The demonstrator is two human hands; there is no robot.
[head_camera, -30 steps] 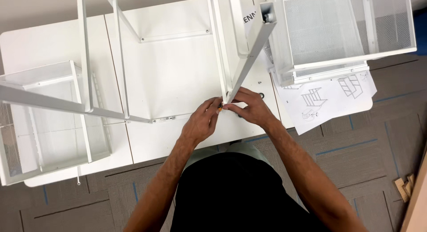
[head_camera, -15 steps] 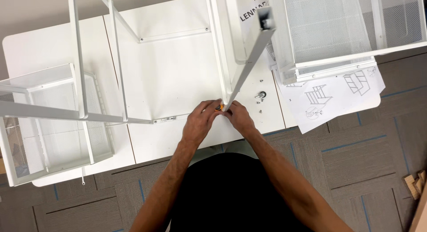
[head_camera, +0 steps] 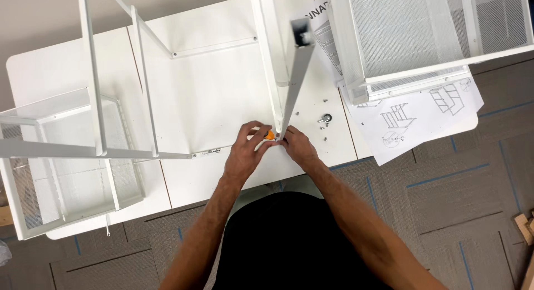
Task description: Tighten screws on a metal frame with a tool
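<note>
Centre frame: left hand [head_camera: 245,154] grip pinched on small orange piece [head_camera: 270,135]; right hand [head_camera: 297,147] grip clenched at foot of white frame post [head_camera: 293,81] on tabletop [head_camera: 67,73]. Post judged stiff, light, smooth-painted; hold low, near base.

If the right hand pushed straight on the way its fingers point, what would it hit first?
The right hand points up-left at the foot of the white frame post, which its fingertips already seem to touch. Right beyond lie the orange tool and the left hand. Depth is hard to judge.
</note>
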